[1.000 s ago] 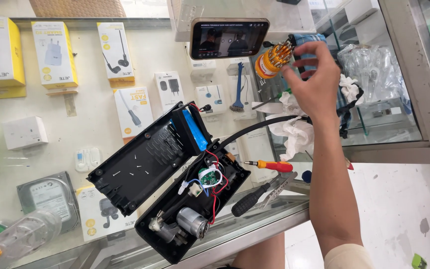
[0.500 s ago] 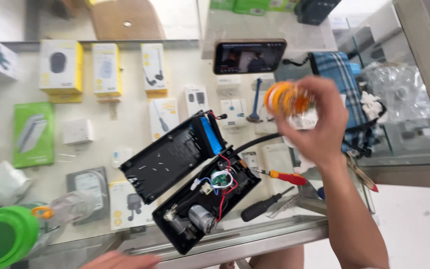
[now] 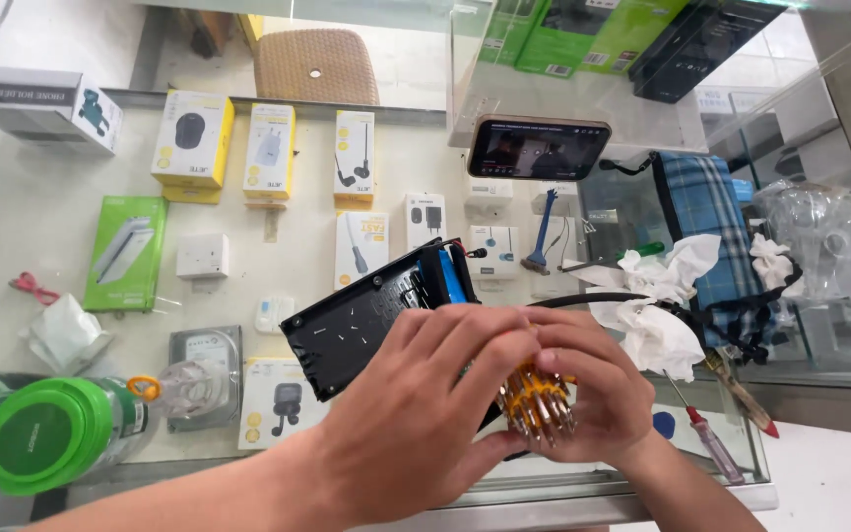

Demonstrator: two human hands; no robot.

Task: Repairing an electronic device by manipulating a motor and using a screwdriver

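From up here I see both my hands meeting just above the near edge of the glass bench. Between them sits a round orange bit holder, its ring of metal screwdriver bits pointing down and towards me, so its long axis runs roughly from the bench surface towards the camera. My right hand cups the holder from the right side, fingers curled closed around its body. My left hand comes in from the left, fingers half bent and pressed against the holder's top and the right hand's fingers; I cannot tell whether it grips a single bit or only steadies the holder. Both hands are touching it, with the right one carrying it.

Directly behind the hands, partly hidden by them, lies the opened black device case, tilted, with a blue part showing at its upper edge and a black cable leading off to the right. Further right are crumpled white tissues, a blue checked pouch and a red-handled screwdriver lying near the bench corner. A phone stands propped behind. On the left lie a green-capped bottle and, under the glass, boxed accessories.
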